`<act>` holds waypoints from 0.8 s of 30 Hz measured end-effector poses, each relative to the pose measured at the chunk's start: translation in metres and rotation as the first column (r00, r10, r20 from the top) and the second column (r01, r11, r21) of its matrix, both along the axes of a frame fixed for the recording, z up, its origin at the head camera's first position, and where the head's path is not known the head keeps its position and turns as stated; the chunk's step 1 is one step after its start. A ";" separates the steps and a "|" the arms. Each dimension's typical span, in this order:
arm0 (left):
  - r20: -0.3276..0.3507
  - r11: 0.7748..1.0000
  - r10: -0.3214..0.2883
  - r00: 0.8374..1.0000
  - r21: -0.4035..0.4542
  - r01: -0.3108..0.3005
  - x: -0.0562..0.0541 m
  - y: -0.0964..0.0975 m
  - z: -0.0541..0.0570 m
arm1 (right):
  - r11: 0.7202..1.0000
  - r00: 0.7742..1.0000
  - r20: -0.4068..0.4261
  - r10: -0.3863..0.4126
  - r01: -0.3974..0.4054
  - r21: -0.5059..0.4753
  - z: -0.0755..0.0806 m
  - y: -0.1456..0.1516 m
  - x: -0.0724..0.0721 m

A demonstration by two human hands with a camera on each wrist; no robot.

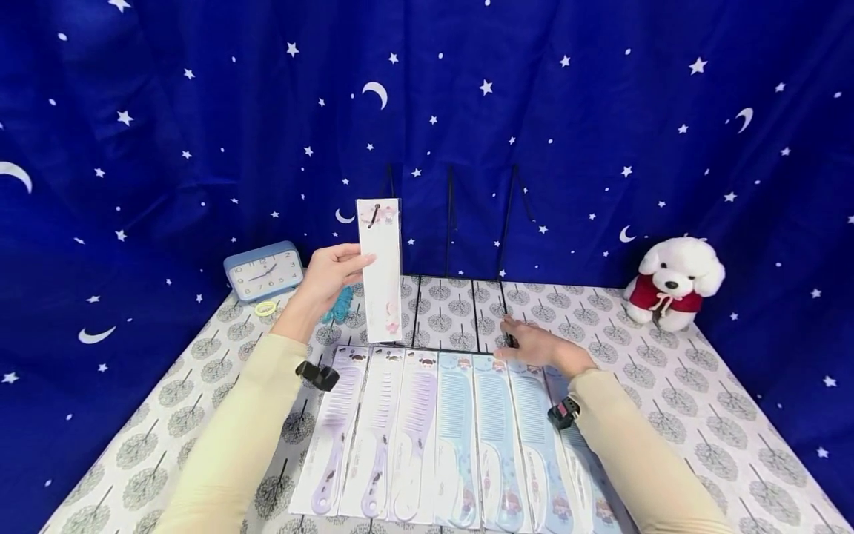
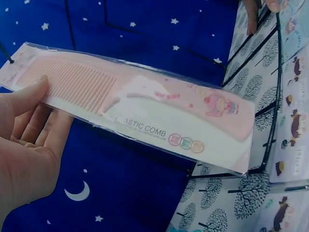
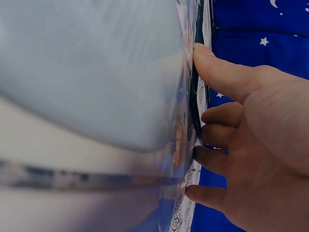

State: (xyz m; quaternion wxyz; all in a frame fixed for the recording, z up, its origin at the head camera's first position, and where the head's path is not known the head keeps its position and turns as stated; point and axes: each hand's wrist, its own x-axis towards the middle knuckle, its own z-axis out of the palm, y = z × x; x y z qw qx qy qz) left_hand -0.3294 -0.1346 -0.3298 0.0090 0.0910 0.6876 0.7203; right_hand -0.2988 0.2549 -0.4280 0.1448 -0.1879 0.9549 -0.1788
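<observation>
Left fingers (image 2: 58, 129), packaged comb (image 2: 140, 112) between them

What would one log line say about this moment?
Left hand: holds packaged pink comb upright | Right hand: at black rack | Nearby: packaged purple combs and blue combs, side by side

Rightmost blue comb (image 1: 603, 512) partly behind the right sleeve (image 1: 647, 452), and a blurred, edge-cropped packet (image 3: 87, 87) in right-wrist view
</observation>
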 end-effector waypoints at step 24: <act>0.108 0.972 0.137 0.985 0.176 -0.155 -0.072 0.028 0.008 | 1.000 1.000 0.015 -0.005 0.004 0.016 0.000 0.002 -0.002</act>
